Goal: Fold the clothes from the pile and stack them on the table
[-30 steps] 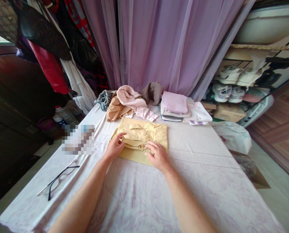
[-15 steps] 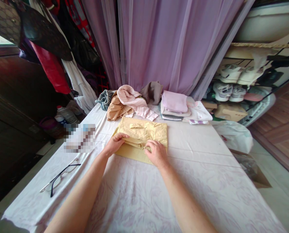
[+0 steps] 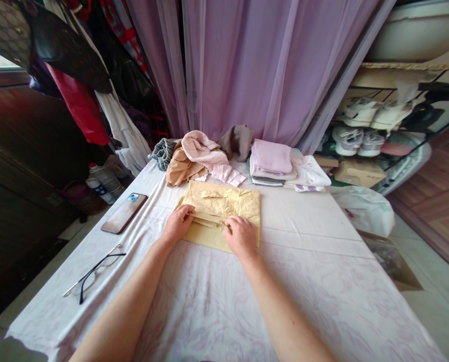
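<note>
A yellow garment (image 3: 224, 198) lies partly folded on the white patterned tablecloth (image 3: 307, 281), its cloth layered and creased. My left hand (image 3: 179, 221) grips the left end of a folded layer, fingers bent over its edge. Toward the right side of that same layer, my right hand (image 3: 241, 234) has curled fingers closed on the cloth. A flat yellow panel shows below, between the two hands. What kind of garment it is cannot be made out.
Behind lie a striped pink garment (image 3: 201, 151), a brown garment (image 3: 184, 166) and a folded stack (image 3: 271, 158). On the left are a phone (image 3: 124, 213) and eyeglasses (image 3: 94, 274). A purple curtain (image 3: 239, 70) hangs beyond; a shoe rack (image 3: 363, 115) stands right.
My left hand has shifted slightly left and the folded layer between the hands lies a little flatter and straighter. Both hands stay on the yellow garment.
</note>
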Action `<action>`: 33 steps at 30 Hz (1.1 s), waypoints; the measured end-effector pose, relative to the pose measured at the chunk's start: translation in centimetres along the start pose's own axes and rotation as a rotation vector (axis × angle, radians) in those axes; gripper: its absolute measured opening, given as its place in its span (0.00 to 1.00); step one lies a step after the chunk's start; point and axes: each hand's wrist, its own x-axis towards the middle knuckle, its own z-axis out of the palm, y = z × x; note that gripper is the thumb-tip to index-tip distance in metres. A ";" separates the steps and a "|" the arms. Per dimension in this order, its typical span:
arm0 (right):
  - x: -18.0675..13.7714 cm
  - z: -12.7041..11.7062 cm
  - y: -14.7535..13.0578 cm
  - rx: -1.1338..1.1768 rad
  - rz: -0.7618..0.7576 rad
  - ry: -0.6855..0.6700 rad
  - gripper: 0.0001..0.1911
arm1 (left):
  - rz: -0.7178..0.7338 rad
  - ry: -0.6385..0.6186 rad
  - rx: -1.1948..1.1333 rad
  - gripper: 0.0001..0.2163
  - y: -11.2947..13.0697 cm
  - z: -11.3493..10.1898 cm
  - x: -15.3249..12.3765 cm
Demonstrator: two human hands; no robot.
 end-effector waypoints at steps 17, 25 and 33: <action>-0.7 -0.6 0.5 0.108 -0.200 -0.010 0.07 | 0.067 -0.089 0.030 0.10 0.1 -0.5 -0.8; -0.8 -0.4 0.6 0.095 -0.158 -0.059 0.07 | -0.004 -0.302 -0.042 0.09 1.6 -2.3 0.6; -1.0 -0.3 0.7 0.118 -0.149 -0.042 0.07 | -0.354 -0.118 0.242 0.16 1.1 -1.1 7.0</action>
